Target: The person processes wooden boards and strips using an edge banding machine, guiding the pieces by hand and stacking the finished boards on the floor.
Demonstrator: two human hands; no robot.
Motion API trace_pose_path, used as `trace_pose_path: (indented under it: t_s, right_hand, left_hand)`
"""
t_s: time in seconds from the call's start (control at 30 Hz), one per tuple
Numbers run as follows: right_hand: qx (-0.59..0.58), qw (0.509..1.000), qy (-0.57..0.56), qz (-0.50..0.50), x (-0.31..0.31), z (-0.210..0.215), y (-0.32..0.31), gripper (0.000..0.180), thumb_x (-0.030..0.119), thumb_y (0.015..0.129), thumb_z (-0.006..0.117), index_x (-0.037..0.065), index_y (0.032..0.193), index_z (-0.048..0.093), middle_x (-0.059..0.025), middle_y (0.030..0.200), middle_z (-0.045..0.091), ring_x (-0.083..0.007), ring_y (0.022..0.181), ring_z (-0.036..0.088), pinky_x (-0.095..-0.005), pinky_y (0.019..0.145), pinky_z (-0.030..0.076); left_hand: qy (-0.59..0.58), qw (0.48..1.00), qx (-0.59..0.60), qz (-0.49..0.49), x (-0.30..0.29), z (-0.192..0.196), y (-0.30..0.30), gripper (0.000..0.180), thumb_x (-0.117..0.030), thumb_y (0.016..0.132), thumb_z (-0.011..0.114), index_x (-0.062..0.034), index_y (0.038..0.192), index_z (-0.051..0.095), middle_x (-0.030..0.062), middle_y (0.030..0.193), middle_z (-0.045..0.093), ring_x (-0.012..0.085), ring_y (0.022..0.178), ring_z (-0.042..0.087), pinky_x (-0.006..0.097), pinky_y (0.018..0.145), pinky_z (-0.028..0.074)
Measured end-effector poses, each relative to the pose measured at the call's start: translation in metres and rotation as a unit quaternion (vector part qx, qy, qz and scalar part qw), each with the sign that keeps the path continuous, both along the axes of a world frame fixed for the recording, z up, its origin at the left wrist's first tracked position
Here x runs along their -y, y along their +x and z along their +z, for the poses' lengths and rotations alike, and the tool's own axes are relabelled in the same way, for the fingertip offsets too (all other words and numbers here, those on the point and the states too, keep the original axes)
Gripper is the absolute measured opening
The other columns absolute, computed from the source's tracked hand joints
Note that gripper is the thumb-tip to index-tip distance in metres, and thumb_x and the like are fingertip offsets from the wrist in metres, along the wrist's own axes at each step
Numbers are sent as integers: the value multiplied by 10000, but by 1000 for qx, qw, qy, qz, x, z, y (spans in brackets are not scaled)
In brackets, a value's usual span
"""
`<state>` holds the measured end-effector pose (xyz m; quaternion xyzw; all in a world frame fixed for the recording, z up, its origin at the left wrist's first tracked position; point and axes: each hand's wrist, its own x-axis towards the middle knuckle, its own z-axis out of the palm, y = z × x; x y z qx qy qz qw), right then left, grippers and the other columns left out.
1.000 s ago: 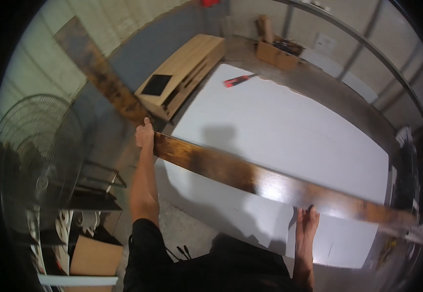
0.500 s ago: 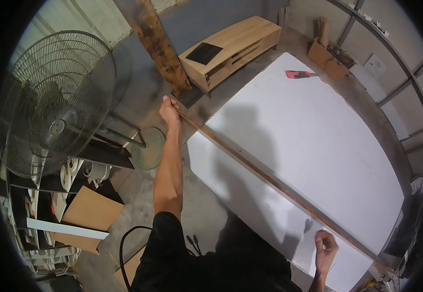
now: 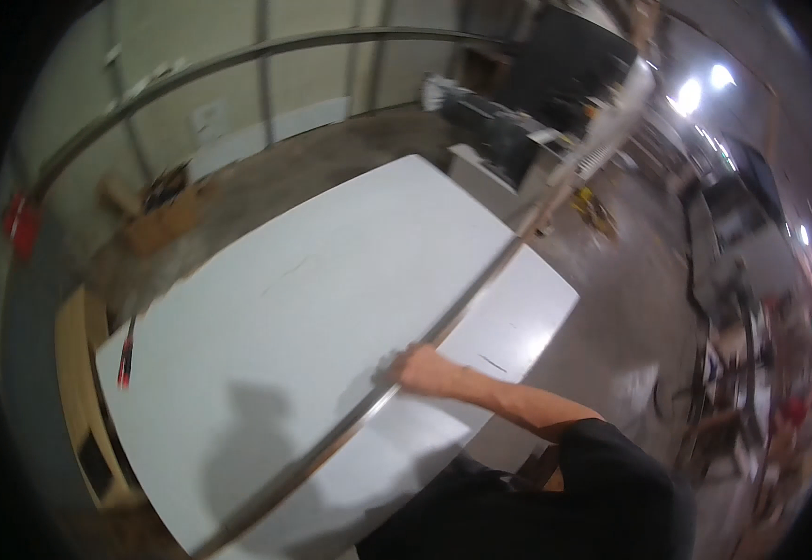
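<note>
A large white board spans the middle of the view. Across it lies a long narrow strip that looks like wood, running from the lower left edge up past the board's far right side. My right hand is closed over the strip near its middle, fingers curled over its far side and partly blurred. My left hand is out of sight. At the board's left end rests a utility knife with a red and black handle. My shadow falls on the board.
Beyond the left end stands a light wooden cabinet. A cardboard box with scraps sits on the floor by the wall. Grey equipment and a black panel stand at the far side. Cluttered benches line the right.
The view has swung to the right. My right hand, earlier loosely curled above the board beside the strip, now grips the strip. My left hand, earlier at the strip's far left end, has left view.
</note>
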<state>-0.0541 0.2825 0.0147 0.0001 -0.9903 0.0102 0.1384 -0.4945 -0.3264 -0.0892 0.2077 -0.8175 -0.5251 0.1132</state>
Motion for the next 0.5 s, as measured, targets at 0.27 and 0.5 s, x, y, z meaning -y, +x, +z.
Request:
trace_pose_path:
  t_s: [0.27,0.5]
  right_hand:
    - [-62,992,24,-105,71,-8,14,51,152,802,600,126,800,643,-21,794,612,-193,844,613,-348,718,489]
    - [23,998,-49,-43,61,-4,12,119,174,807,620,68,753,626,-53,726,602,-243,786,609,-352,699,488]
  left_hand:
    - [-29,996,59,-66,-57,20,4,211,-268,986,562,-64,985,616,79,823,579,230,695,563,344,621,489]
    - [-45,990,71,-115,-90,35,3,217,-240,980,572,-37,1053,596,113,910,593,258,764,582,360,657,507]
